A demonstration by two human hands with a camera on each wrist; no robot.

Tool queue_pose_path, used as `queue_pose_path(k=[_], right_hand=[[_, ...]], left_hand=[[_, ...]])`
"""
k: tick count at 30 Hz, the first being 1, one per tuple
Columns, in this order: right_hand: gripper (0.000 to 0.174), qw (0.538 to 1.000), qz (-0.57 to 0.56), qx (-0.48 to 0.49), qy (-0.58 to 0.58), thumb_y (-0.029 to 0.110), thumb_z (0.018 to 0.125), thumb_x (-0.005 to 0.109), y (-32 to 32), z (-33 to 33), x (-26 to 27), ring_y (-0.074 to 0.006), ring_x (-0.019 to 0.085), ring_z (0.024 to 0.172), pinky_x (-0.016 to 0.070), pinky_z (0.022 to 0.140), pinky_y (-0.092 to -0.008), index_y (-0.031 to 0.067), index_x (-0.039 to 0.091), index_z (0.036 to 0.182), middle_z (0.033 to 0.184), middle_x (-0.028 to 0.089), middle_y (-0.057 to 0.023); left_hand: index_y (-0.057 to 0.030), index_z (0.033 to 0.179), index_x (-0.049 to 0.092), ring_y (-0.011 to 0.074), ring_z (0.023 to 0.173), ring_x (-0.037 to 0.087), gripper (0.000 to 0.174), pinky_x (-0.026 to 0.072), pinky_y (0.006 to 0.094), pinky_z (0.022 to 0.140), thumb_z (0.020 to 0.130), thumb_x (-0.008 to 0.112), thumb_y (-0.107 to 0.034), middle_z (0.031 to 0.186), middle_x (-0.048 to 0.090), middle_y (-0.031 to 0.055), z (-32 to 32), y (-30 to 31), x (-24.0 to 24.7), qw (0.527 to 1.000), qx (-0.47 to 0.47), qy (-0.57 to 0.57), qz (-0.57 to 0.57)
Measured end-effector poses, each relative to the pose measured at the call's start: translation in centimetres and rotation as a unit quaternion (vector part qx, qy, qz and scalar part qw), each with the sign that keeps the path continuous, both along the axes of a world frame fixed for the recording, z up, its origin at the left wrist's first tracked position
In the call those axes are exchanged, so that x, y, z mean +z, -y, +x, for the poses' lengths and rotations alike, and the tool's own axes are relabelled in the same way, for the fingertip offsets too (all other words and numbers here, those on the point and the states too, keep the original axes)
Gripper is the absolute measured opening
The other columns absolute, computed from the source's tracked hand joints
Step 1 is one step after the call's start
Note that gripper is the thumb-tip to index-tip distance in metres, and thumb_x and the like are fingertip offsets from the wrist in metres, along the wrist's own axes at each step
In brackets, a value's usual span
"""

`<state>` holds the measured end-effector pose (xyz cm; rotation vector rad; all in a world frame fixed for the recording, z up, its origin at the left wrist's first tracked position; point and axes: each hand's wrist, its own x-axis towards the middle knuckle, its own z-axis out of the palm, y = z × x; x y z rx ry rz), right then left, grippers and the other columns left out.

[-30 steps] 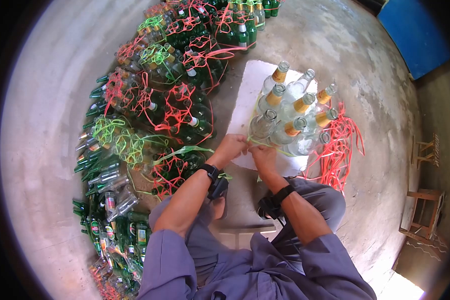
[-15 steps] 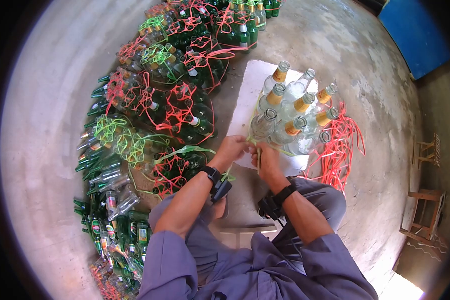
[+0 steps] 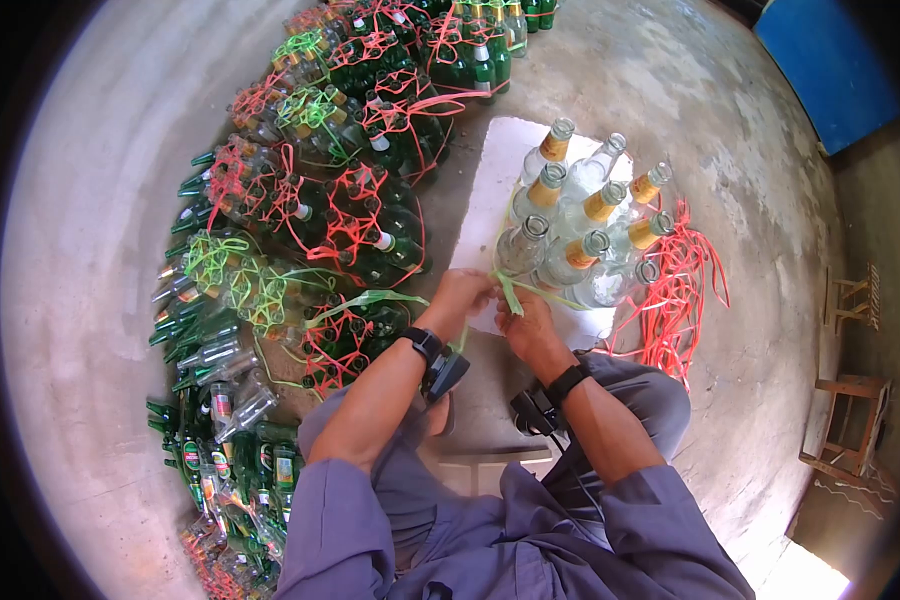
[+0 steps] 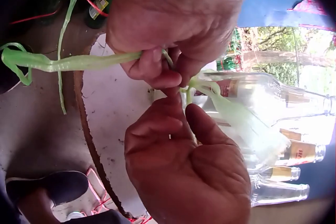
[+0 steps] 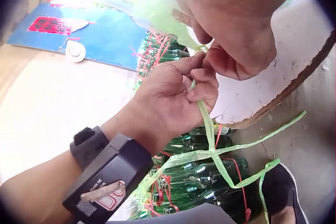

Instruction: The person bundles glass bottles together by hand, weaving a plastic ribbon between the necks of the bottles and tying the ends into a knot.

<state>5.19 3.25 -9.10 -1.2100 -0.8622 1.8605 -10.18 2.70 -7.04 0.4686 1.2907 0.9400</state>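
Note:
Both hands meet at the near left corner of a group of clear glass bottles (image 3: 575, 262) with gold neck labels. A green plastic strip (image 4: 79, 63) runs round the bottles low down, and its ends come together in a small crossing. My left hand (image 3: 464, 298) grips one end, which passes through its curled fingers and trails behind, as the right wrist view shows. My right hand (image 3: 532, 330) pinches the strip at the crossing, its fingertips right against the left hand's. A short green tail stands up beside the bottle nearest the hands.
The bottles stand on a white board (image 3: 478, 215) with a rough edge. Red plastic strips (image 3: 675, 300) lie heaped on its right. Many green bottles (image 3: 345, 225), tied in red and green strips, fill the left side, with loose bottles (image 3: 235, 425) lying nearer. A wooden stool (image 3: 850, 430) stands far right.
The right hand has drawn slightly right and down, away from the bottles. A green tail of the strip now shows between the hands. The left hand has barely moved.

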Motion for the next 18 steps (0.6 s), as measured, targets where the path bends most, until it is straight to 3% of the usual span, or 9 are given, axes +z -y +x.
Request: queue_pose_path(k=[1, 3, 7, 9, 18], right_hand=[[0.011, 1.000, -0.001, 0.000, 0.000, 0.014, 0.089, 0.065, 0.0, 0.1, 0.7, -0.0101, 0.053, 0.062, 0.0461, 0.054, -0.0252, 0.0076, 0.067, 0.097, 0.079, 0.061, -0.0005], [0.010, 0.979, -0.189, -0.030, -0.072, 0.014, 0.087, 0.066, -0.3, 0.2, 2.3, -0.0103, 0.052, 0.059, 0.0448, 0.052, -0.0250, 0.0089, 0.067, 0.095, 0.075, 0.060, 0.0005], [0.008, 0.972, -0.202, -0.073, -0.093, 0.013, 0.085, 0.067, -0.4, -0.2, 2.9, -0.0102, 0.052, 0.057, 0.0434, 0.050, -0.0256, 0.0106, 0.066, 0.093, 0.073, 0.060, 0.0012], [0.025, 0.977, -0.189, -0.042, -0.092, 0.016, 0.084, 0.068, -0.3, -0.1, 2.9, -0.0123, 0.054, 0.072, 0.0419, 0.064, -0.0289, 0.0094, 0.072, 0.107, 0.088, 0.063, -0.0002], [0.018, 0.977, -0.193, -0.057, -0.070, 0.015, 0.085, 0.065, -0.4, -0.1, 2.3, -0.0113, 0.052, 0.073, 0.0432, 0.064, -0.0302, 0.0094, 0.067, 0.102, 0.083, 0.059, 0.0018]], left_hand=[[-0.0014, 0.090, 0.064, 0.0091, 0.055, 0.052, 0.011, 0.0328, 0.0228, 0.046, 0.087, 0.067, -0.012, 0.076, 0.064, 0.0052, 0.0, -0.1, -0.1, 1.000, 0.009, 0.002, -0.007], [-0.0015, 0.090, 0.064, 0.0095, 0.055, 0.052, 0.010, 0.0332, 0.0231, 0.046, 0.086, 0.067, -0.010, 0.076, 0.064, 0.0052, 0.0, -0.2, -0.4, 1.000, 0.017, 0.004, -0.014], [-0.0018, 0.092, 0.063, 0.0095, 0.056, 0.053, 0.009, 0.0344, 0.0227, 0.046, 0.086, 0.066, -0.008, 0.076, 0.063, 0.0040, 0.5, -0.4, -0.5, 0.999, 0.032, -0.040, -0.019], [-0.0019, 0.093, 0.062, 0.0093, 0.055, 0.053, 0.010, 0.0347, 0.0226, 0.046, 0.086, 0.066, -0.007, 0.076, 0.063, 0.0035, 0.7, -0.4, -0.5, 0.997, 0.035, -0.060, -0.018], [-0.0050, 0.098, 0.064, 0.0079, 0.050, 0.051, 0.013, 0.0348, 0.0227, 0.044, 0.085, 0.065, -0.008, 0.073, 0.062, -0.0006, 1.3, -0.7, -0.3, 0.994, 0.070, -0.083, -0.019]])
